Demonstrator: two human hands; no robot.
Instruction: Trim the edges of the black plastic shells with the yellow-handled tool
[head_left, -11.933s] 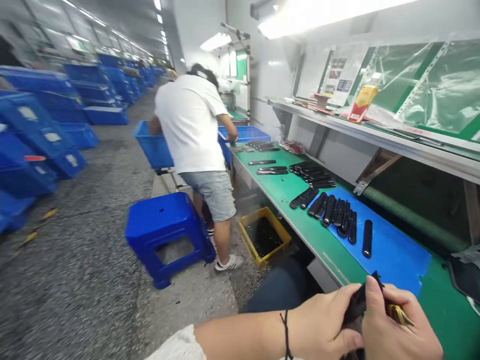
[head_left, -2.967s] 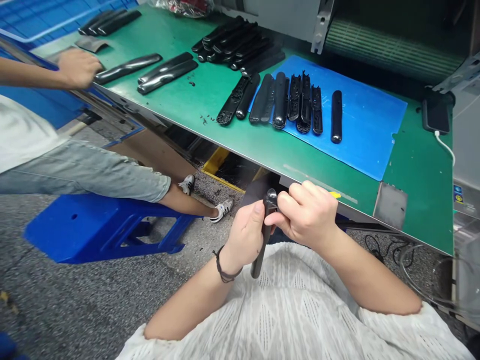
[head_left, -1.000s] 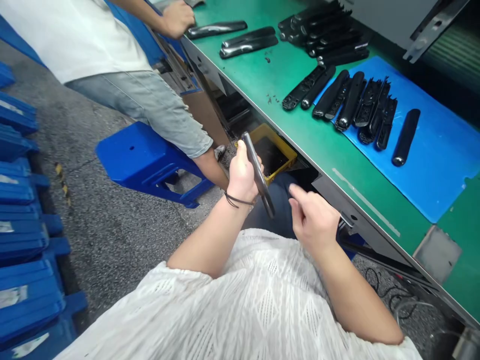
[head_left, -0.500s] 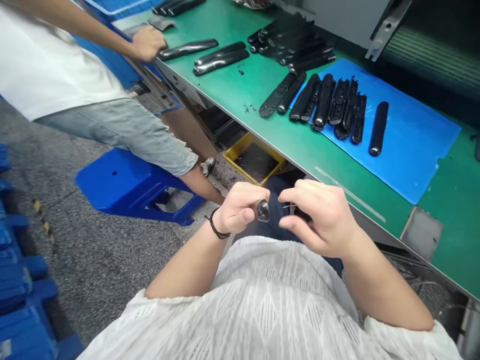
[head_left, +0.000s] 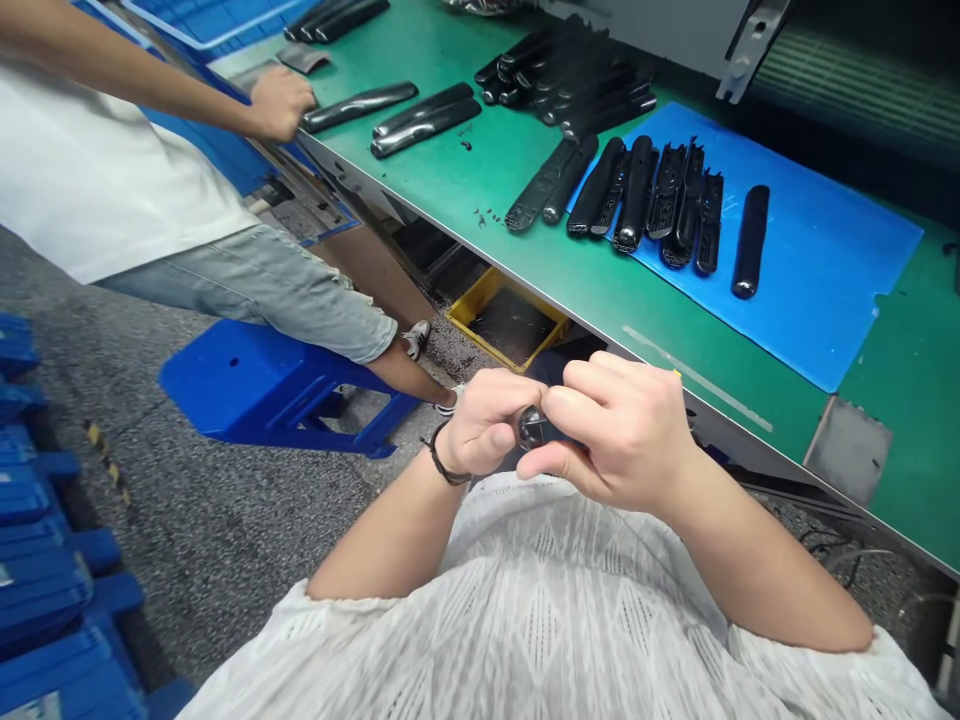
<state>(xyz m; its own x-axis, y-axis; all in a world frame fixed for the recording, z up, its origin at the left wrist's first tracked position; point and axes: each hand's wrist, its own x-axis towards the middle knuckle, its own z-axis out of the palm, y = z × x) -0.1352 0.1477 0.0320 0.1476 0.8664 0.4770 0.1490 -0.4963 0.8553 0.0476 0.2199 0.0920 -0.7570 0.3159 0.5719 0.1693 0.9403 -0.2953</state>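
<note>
My left hand (head_left: 486, 420) is wrapped around a black plastic shell (head_left: 529, 428), whose glossy rounded end points out of the fist toward my right hand. The rest of that piece is hidden by the fingers. My right hand (head_left: 619, 425) is closed on a slim tool, with its thumb by the shell's end. A thin metal edge lies against the shell, and a small yellow tip (head_left: 676, 374) shows behind the knuckles; the palm hides the remainder. Both hands are over my lap, in front of the bench.
On the green workbench (head_left: 525, 255), a blue sheet (head_left: 817, 260) bears several black shells (head_left: 634, 195); more are heaped behind. A yellow crate (head_left: 465, 320) sits below. At left, a co-worker's hand (head_left: 283, 102) rests on the bench near a blue stool (head_left: 225, 375).
My right hand has moved left, bringing its thin tool against the end of the black shell. My left hand stays around the shell. The view has shifted slightly.
</note>
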